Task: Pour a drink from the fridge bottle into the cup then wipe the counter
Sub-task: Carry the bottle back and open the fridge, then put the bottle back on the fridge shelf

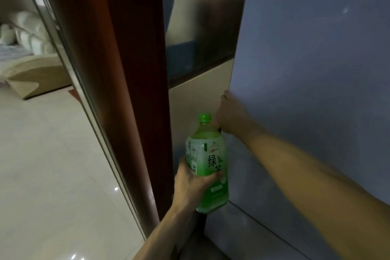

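Observation:
A green tea bottle (207,160) with a green cap and a green-and-white label stands upright in my left hand (191,186), which grips its lower half. My right hand (229,115) holds the left edge of the grey-blue fridge door (306,69), fingers curled round the edge. The bottle is just left of that door edge, below my right hand. The cup and the counter are out of view.
A dark red-brown door frame (126,91) stands close on the left of the bottle. Behind it a beige wall panel (196,99) fills the gap. A shiny tiled floor (52,164) and a pale sofa (27,48) lie at far left.

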{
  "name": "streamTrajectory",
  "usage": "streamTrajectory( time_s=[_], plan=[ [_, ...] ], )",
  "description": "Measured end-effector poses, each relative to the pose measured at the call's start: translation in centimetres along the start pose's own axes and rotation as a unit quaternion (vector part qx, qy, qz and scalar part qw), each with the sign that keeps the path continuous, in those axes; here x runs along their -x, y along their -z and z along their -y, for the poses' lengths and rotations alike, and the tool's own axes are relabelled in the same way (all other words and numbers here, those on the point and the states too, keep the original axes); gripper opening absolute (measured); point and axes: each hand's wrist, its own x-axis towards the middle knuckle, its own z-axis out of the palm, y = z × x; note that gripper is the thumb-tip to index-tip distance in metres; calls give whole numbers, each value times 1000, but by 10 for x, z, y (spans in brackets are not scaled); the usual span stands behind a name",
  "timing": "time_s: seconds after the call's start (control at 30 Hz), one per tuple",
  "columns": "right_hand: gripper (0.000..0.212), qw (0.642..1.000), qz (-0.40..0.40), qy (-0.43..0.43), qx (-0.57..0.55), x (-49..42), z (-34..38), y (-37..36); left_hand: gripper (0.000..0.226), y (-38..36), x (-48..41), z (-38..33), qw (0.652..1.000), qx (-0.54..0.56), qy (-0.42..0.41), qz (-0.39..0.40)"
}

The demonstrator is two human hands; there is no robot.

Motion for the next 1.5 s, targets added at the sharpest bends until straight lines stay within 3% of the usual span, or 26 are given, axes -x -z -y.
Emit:
streamTrajectory(
  time_s=[0.1, 0.23, 0.4, 0.63, 0.77, 0.97, 1.1, 1.17, 1.33, 1.5],
  plan=[
    [25, 994, -101, 51, 14, 17, 16, 0, 81, 11, 24, 5, 1000, 1, 1, -25],
    [15, 960, -260, 102, 36, 44, 38, -5, 90, 30, 53, 9, 999, 15, 4, -49],
    [9, 925, -355, 129, -48, 75, 68, -2, 80, 56, 84, 4, 998, 10, 4, -60],
    [10, 946, -299, 101, -76, 131, 92, 30, 83, 89, 110, -1, 998, -18, 0, -57],
    [22, 971, -209, 87, -71, 170, 112, 53, 79, 100, 116, 3, 999, -23, -2, -34],
    [19, 972, -210, 71, -74, 227, 134, 73, 75, 117, 120, 8, 999, -37, -12, 29],
    [17, 975, -213, 15, -63, 265, 156, 87, 87, 129, 126, 11, 994, -58, -22, 87],
    [18, 972, -223, -21, -75, 283, 166, 93, 82, 136, 132, 11, 991, -61, -31, 115],
    [28, 975, -191, -81, -79, 328, 189, 101, 78, 146, 145, 15, 982, -59, -42, 173],
    [20, 982, -142, -110, -60, 372, 199, 115, 72, 144, 158, 15, 974, -40, -53, 215]
  ],
)
